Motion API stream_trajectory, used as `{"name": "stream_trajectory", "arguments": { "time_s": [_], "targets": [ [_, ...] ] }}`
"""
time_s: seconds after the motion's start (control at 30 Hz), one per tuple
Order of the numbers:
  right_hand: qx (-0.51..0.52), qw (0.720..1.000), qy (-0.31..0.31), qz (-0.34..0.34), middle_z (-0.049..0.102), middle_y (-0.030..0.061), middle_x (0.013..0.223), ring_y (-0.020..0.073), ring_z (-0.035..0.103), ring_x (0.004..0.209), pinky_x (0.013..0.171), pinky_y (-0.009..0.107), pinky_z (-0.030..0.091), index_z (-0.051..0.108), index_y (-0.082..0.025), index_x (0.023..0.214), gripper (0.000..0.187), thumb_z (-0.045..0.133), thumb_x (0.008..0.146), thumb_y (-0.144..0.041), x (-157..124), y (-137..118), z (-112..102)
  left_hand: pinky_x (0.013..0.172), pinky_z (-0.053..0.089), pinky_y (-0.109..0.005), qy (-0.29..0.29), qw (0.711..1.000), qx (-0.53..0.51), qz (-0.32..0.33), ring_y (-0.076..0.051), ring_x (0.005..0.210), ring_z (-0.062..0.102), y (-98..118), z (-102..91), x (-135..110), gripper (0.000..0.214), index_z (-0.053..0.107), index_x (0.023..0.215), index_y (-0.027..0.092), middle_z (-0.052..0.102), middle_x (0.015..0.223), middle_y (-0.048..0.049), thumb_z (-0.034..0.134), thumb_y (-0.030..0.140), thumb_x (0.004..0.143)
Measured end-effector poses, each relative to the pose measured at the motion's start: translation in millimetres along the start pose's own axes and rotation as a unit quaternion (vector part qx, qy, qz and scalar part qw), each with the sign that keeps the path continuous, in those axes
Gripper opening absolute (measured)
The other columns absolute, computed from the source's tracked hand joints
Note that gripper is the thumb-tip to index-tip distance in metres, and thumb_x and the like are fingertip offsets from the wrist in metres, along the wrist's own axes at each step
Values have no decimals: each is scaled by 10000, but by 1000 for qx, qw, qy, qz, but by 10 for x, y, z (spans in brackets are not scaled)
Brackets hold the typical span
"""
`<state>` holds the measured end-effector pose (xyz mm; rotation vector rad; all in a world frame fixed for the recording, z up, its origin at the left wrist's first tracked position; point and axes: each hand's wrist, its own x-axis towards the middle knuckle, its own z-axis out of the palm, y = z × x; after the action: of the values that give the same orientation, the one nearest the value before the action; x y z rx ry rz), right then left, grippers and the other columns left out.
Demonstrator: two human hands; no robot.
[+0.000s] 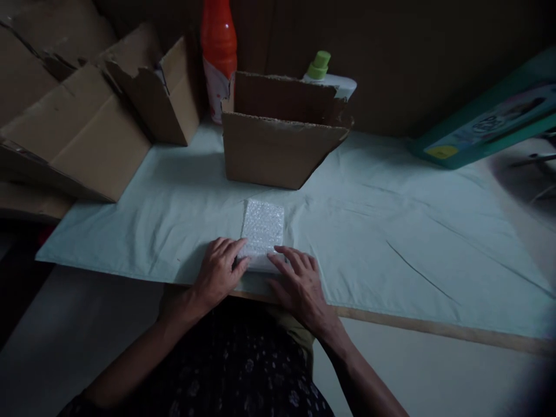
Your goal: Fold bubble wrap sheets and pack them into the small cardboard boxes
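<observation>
A small flat packet wrapped in bubble wrap (263, 229) lies on the pale green cloth (391, 231) near the table's front edge. My left hand (219, 272) rests at its near left corner, fingers stretched flat with the tips touching the wrap. My right hand (299, 284) lies flat at its near right corner, fingertips pressing on the packet's near edge. Neither hand grips it. Just beyond the packet stands an open brown cardboard box (278, 147), its inside hidden from here.
Torn cardboard boxes (95, 116) are piled at the back left. An orange bottle (218, 52) and a white bottle with a green cap (324, 72) stand behind the open box. A teal carton (490, 124) lies at the back right. The table's wooden edge (434, 327) runs along the front.
</observation>
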<state>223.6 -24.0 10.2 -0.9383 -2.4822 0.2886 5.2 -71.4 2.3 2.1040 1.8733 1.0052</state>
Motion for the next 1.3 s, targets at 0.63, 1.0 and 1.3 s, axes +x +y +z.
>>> {"name": "stream_trajectory", "arguments": {
  "time_s": [0.63,1.0,1.3],
  "targets": [
    [-27,999,9,14,711,117,1243,278,611,1140,956,435,430,638,-192,1268,338,652,933,-242,87,13,103,923,530,-458,2,996,-55,-65,-270,998,647,-41,49,215,307,676,1182,162,719,1054,-122,609,325,930],
    [202,967,55,148,758,72,998,241,670,929,844,397,529,695,-233,1181,273,601,978,-388,158,-93,50,1114,420,-422,-40,673,-651,-349,-270,1199,628,339,-74,13,449,695,1176,167,717,1206,-102,795,303,760],
    [232,951,92,186,529,123,1461,303,537,1300,1051,517,464,601,-272,1329,460,664,912,-456,59,-157,2,967,473,-359,-4,619,-687,-381,-213,986,656,408,45,37,349,718,984,184,745,1001,-33,847,260,669]
  ]
}}
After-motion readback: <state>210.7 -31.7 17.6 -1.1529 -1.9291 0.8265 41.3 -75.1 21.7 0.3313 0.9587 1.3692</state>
